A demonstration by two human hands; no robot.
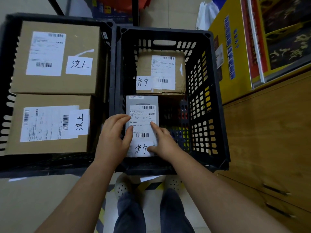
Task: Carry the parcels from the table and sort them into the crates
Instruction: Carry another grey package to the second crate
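**Small grey parcel going into the right-hand crate**

Both hands are holding a slim grey box with a white shipping label [142, 125] inside the black slotted plastic crate on the right [217, 101]. The left hand [113, 138] is gripping its left edge, thumb lying on the label and fingers curled over the top. The right hand [164, 142] is pinching the lower right corner, forefinger stretched across the label and thumb covering part of the handwritten tag. I cannot tell whether the box is resting on the crate floor. Just beyond it, a taped brown cardboard parcel [160, 73] is sitting against the far wall. The neighbouring black crate on the left [6, 47], cut off at the frame edge, is holding two larger brown cartons [55, 58] side by side. The printed labels are too blurred to read. A wooden cabinet [269, 140] is standing to the right.
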